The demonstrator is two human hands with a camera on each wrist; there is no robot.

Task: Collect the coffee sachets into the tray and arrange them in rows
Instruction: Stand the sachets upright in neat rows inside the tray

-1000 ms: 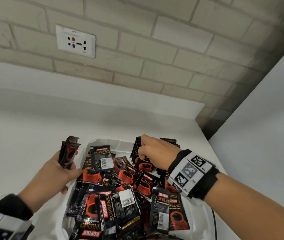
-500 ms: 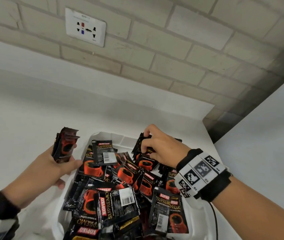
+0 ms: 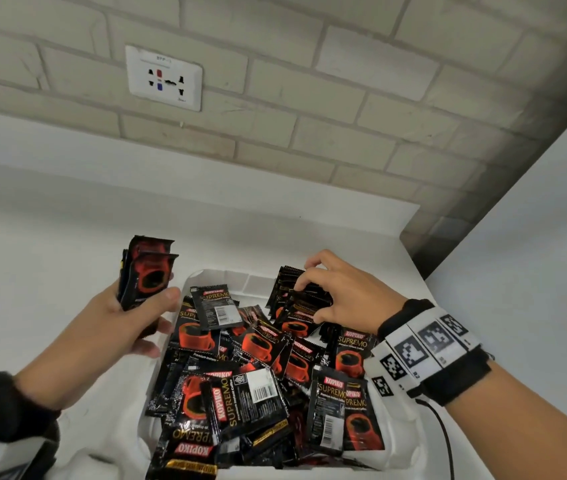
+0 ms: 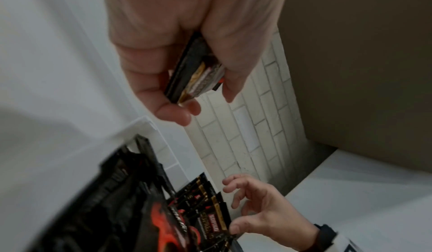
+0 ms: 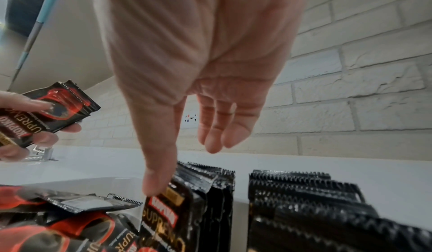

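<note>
A white tray (image 3: pixel 202 276) on the counter holds a loose heap of black and red Kopiko sachets (image 3: pixel 240 396). A row of sachets (image 3: pixel 284 275) stands upright at its back right; the right wrist view shows two such rows (image 5: pixel 304 197). My left hand (image 3: pixel 152 306) grips a small stack of sachets (image 3: pixel 149 268) upright just left of the tray; the stack (image 4: pixel 196 78) sits between thumb and fingers. My right hand (image 3: pixel 309 301) hovers over the upright row with fingers spread. Its thumb tip (image 5: pixel 154 187) touches the top of the front sachet, and nothing is pinched.
A brick wall with a white socket (image 3: pixel 164 77) rises behind the white counter (image 3: pixel 50 271). A white panel (image 3: pixel 534 237) closes off the right side near the tray. A black cable (image 3: pixel 444 438) runs from my right wristband.
My right hand has opened from a curled grip on the upright row to spread fingers. My left hand has lifted its stack slightly and brought it closer to the tray.
</note>
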